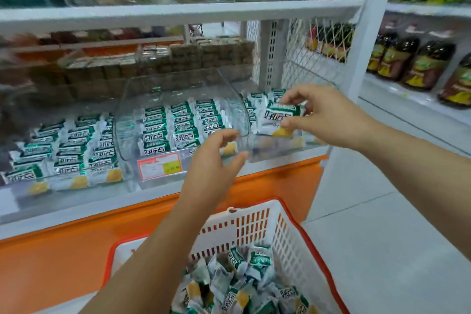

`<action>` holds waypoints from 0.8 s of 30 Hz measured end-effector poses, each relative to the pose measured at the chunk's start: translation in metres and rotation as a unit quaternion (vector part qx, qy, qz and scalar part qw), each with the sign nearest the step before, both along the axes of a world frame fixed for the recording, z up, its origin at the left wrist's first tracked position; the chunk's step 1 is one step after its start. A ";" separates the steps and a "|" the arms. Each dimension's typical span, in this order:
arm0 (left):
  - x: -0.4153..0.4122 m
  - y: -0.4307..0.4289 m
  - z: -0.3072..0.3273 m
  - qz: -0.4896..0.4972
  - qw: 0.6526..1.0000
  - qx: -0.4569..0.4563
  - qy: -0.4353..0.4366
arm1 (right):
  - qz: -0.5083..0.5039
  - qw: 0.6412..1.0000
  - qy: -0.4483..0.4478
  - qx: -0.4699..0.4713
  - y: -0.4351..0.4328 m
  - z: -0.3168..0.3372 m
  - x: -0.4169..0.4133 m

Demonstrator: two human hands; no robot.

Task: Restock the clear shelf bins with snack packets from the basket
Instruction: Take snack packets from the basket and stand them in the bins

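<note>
The white shelf (63,201) over the orange base carries a row of clear bins. The middle bin (178,89) is packed with neat rows of green-and-white packets, while the right-hand bin (280,150) beside it looks only part filled, with bare space at the front. Below, the red-rimmed basket (313,245) holds a loose heap of the same snack packets (242,283), so I'd say plenty of restocking is left. The step in hand looks like setting one packet into the right-hand bin. To do it well, I'd lower it flat with the label facing up and the same way as its neighbours, then slide it snug against the last row so the stack stays tidy and nothing tips over the front lip. The right hand (323,115) hovers over that bin, fingers and thumb pinching the single packet (280,115) by its edges. The left hand (214,160) is open and holds nothing, its fingers loosely spread at the front corner of the middle bin. Whether it touches the plastic I cannot tell.
</note>
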State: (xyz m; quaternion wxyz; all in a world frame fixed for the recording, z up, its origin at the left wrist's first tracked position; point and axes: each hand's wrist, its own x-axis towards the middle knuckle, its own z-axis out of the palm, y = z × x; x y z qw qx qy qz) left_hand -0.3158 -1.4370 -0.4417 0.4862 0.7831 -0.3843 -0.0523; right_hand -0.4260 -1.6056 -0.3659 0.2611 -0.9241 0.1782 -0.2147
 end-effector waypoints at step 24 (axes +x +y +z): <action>0.042 -0.023 -0.059 0.107 0.933 0.113 -0.325 | -0.004 0.967 0.255 0.027 -0.073 -0.056 0.112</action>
